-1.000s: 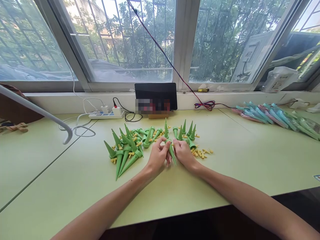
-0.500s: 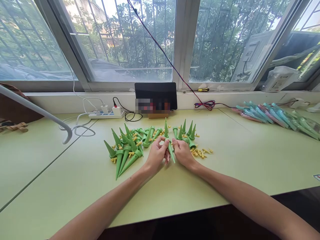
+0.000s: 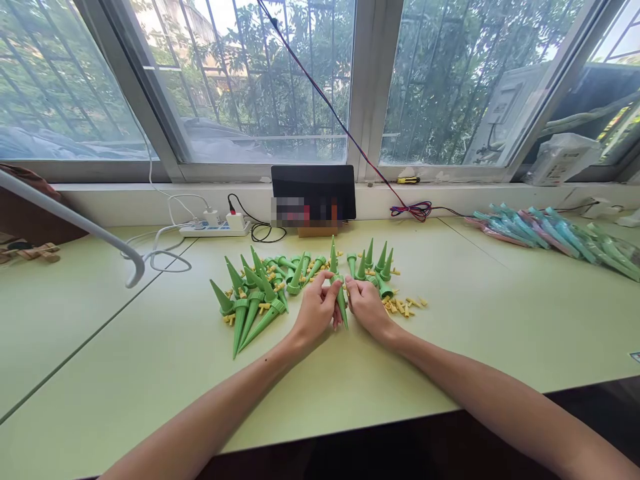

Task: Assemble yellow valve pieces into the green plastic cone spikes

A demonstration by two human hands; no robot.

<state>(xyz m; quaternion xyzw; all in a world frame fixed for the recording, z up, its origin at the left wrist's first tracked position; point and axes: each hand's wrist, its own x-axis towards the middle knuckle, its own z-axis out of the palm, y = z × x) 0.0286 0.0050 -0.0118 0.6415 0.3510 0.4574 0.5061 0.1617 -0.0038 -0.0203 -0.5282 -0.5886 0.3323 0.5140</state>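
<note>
Left hand (image 3: 315,308) grips a green spike (image 3: 343,307) in front of the black screen (image 3: 313,187). Right hand (image 3: 369,305) curled just beside it; can't tell what it pinches. Some other spikes (image 3: 241,327), front-left of screen, look fitted; loose yellow pieces (image 3: 400,307), front-right, remain.

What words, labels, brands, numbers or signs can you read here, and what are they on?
No text can be read.
Plastic-wrapped package: faint print, too small.
Black screen: partly pixelated, nothing legible.
Small printed patch at the picture's right edge: cut off, too small.
Green spike in the left hand: no lettering visible.
</note>
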